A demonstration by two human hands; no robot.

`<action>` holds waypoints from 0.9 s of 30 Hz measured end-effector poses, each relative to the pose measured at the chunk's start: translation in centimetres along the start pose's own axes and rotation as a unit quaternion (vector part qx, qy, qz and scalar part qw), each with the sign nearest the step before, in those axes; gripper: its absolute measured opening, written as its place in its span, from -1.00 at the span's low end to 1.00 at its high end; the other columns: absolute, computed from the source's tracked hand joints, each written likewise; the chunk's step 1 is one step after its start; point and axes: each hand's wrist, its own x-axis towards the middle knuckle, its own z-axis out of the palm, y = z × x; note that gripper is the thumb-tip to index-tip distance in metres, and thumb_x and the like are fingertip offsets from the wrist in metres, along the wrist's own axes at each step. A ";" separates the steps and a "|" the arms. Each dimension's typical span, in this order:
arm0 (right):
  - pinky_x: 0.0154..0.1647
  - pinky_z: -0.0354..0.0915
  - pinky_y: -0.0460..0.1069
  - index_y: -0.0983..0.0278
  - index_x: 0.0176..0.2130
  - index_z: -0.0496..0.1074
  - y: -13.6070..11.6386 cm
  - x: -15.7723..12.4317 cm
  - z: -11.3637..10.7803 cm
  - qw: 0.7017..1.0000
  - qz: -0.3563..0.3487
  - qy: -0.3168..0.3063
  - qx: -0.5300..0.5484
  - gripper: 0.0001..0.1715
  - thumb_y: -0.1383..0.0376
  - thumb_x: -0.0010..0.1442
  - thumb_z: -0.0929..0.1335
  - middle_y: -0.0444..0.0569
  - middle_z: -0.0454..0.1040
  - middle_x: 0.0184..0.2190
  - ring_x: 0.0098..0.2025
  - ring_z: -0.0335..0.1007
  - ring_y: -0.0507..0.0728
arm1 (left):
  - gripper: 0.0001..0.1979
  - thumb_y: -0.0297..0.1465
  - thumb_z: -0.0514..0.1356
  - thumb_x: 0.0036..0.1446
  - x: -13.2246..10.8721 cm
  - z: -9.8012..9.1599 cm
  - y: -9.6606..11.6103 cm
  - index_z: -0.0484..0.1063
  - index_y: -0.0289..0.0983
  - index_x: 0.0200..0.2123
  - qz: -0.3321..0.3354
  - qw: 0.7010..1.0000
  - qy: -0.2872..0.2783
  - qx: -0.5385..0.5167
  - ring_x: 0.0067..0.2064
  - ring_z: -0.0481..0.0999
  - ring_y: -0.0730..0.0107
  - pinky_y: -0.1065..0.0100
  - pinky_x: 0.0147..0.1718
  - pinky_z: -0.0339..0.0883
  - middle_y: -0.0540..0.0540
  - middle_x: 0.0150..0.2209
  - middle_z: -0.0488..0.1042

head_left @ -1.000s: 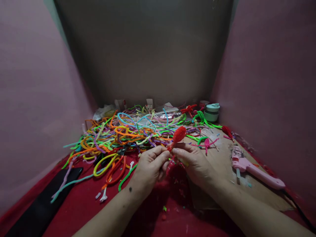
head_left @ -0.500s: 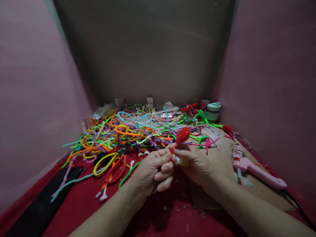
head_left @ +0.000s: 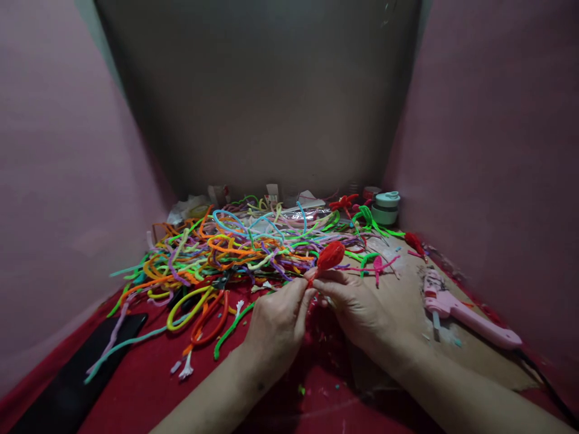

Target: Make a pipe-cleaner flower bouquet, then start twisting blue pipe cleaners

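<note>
A red pipe-cleaner flower bud points up and to the right between my two hands. My left hand pinches the narrow base of the bud, with its back turned to the camera. From the other side, the thumb and fingers of my right hand close on the same base. Both hands' fingertips meet there, partly hiding the lower end of the bud. Just beyond the hands lies a big tangle of coloured pipe cleaners. A green pipe cleaner rests left of my left hand.
A pink glue gun with a cord lies on the cardboard at right. Orange-and-yellow-handled scissors sit left of my hands. A flat black object lies farther left. A mint-green lidded container stands at the back right.
My left hand has rolled over so its back now faces up, its fingers tucked under at the bud's base. The bud has shifted slightly left and down in view.
</note>
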 end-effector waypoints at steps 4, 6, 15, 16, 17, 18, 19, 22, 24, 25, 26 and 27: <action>-0.19 0.20 -0.03 0.27 -0.38 0.53 0.1 -0.1 -0.1 1.000 -0.002 -0.003 -0.014 -0.84 0.42 -0.09 0.43 -0.12 0.50 -0.41 -0.33 0.35 0.05 | -0.78 -0.40 0.01 0.17 0.7 -0.9 0.8 0.32 -0.28 -0.50 -0.105 0.987 -0.032 -0.115 -0.59 0.23 0.57 0.50 -0.56 0.10 0.07 -0.63 0.25; -0.22 0.20 -0.04 0.27 -0.39 0.52 0.1 -0.2 -0.1 1.000 -0.002 0.001 -0.020 -0.86 0.40 -0.08 0.43 -0.12 0.50 -0.42 -0.35 0.33 0.04 | -0.73 -0.34 0.03 0.16 1.0 -1.3 1.3 0.24 -0.28 -0.58 -0.174 0.957 -0.059 -0.223 -0.63 0.15 0.60 0.52 -0.63 0.05 0.10 -0.67 0.18; -0.35 0.23 -0.07 0.31 -0.35 0.51 -0.1 -0.1 0.0 0.999 0.031 -0.034 -0.001 -0.82 0.39 -0.09 0.43 -0.10 0.48 -0.48 -0.45 0.33 0.03 | -0.77 -0.26 0.10 0.11 1.2 -1.4 1.6 0.29 -0.29 -0.49 -0.310 0.775 -0.125 -0.536 -0.78 -0.02 0.69 0.58 -0.81 -0.03 0.17 -0.74 0.13; -0.35 0.24 -0.06 0.31 -0.36 0.51 0.0 0.0 0.0 0.998 0.040 -0.040 0.013 -0.82 0.38 -0.10 0.44 -0.10 0.48 -0.49 -0.46 0.34 0.03 | -0.78 -0.26 0.10 0.12 1.2 -1.4 1.5 0.31 -0.29 -0.47 -0.310 0.759 -0.129 -0.558 -0.79 -0.03 0.70 0.58 -0.82 0.00 0.18 -0.74 0.13; -0.36 0.25 -0.05 0.32 -0.36 0.50 0.0 0.0 0.0 0.997 0.049 -0.046 0.029 -0.82 0.38 -0.10 0.44 -0.10 0.48 -0.50 -0.48 0.34 0.03 | -0.78 -0.28 0.10 0.13 1.2 -1.3 1.5 0.32 -0.30 -0.46 -0.309 0.742 -0.131 -0.580 -0.80 -0.05 0.71 0.59 -0.83 0.02 0.18 -0.74 0.12; -0.38 0.25 -0.05 0.32 -0.36 0.50 0.1 0.0 0.0 0.996 0.058 -0.051 0.043 -0.83 0.37 -0.09 0.44 -0.11 0.47 -0.52 -0.50 0.34 0.02 | -0.79 -0.29 0.09 0.13 1.2 -1.3 1.4 0.33 -0.30 -0.46 -0.310 0.724 -0.131 -0.602 -0.80 -0.07 0.71 0.59 -0.84 0.04 0.18 -0.74 0.12; -0.40 0.24 -0.06 0.33 -0.37 0.50 0.1 0.0 0.0 0.995 0.066 -0.055 0.054 -0.83 0.36 -0.08 0.44 -0.11 0.46 -0.53 -0.53 0.33 0.01 | -0.79 -0.31 0.09 0.14 1.2 -1.3 1.3 0.33 -0.31 -0.46 -0.311 0.706 -0.130 -0.623 -0.80 -0.08 0.72 0.60 -0.84 0.05 0.18 -0.74 0.12; -0.45 0.22 -0.10 0.34 -0.38 0.50 0.0 0.0 0.0 0.992 0.083 -0.053 0.078 -0.84 0.35 -0.07 0.45 -0.13 0.44 -0.56 -0.55 0.31 -0.03 | -0.83 -0.35 0.09 0.15 1.2 -1.1 1.2 0.34 -0.32 -0.43 -0.315 0.652 -0.133 -0.677 -0.79 -0.11 0.74 0.62 -0.86 0.08 0.18 -0.72 0.12; -0.44 0.21 -0.11 0.34 -0.35 0.50 -0.2 -0.1 0.0 0.990 0.093 -0.056 0.088 -0.81 0.34 -0.08 0.45 -0.13 0.45 -0.56 -0.54 0.32 -0.03 | -0.85 -0.37 0.08 0.16 1.2 -1.0 1.1 0.34 -0.32 -0.40 -0.311 0.626 -0.135 -0.702 -0.79 -0.13 0.74 0.62 -0.86 0.09 0.18 -0.72 0.12; -0.43 0.22 -0.11 0.34 -0.34 0.50 -0.2 -0.1 0.0 0.989 0.096 -0.059 0.090 -0.79 0.34 -0.08 0.45 -0.13 0.46 -0.55 -0.53 0.33 -0.03 | -0.85 -0.38 0.07 0.16 1.2 -0.9 1.0 0.34 -0.32 -0.40 -0.307 0.617 -0.136 -0.712 -0.79 -0.13 0.74 0.62 -0.86 0.10 0.18 -0.72 0.11; -0.43 0.22 -0.11 0.34 -0.33 0.50 -0.3 -0.1 0.0 0.989 0.097 -0.062 0.090 -0.79 0.35 -0.08 0.45 -0.13 0.46 -0.54 -0.53 0.33 -0.03 | -0.86 -0.39 0.07 0.16 1.2 -0.9 1.0 0.34 -0.32 -0.40 -0.302 0.609 -0.137 -0.720 -0.79 -0.14 0.74 0.62 -0.87 0.10 0.18 -0.71 0.11; -0.42 0.22 -0.10 0.34 -0.33 0.50 -0.3 -0.2 0.0 0.990 0.095 -0.063 0.087 -0.79 0.35 -0.08 0.44 -0.12 0.46 -0.54 -0.53 0.34 -0.03 | -0.86 -0.40 0.07 0.17 1.1 -0.8 0.9 0.34 -0.33 -0.40 -0.297 0.603 -0.138 -0.727 -0.80 -0.15 0.74 0.62 -0.87 0.11 0.18 -0.71 0.11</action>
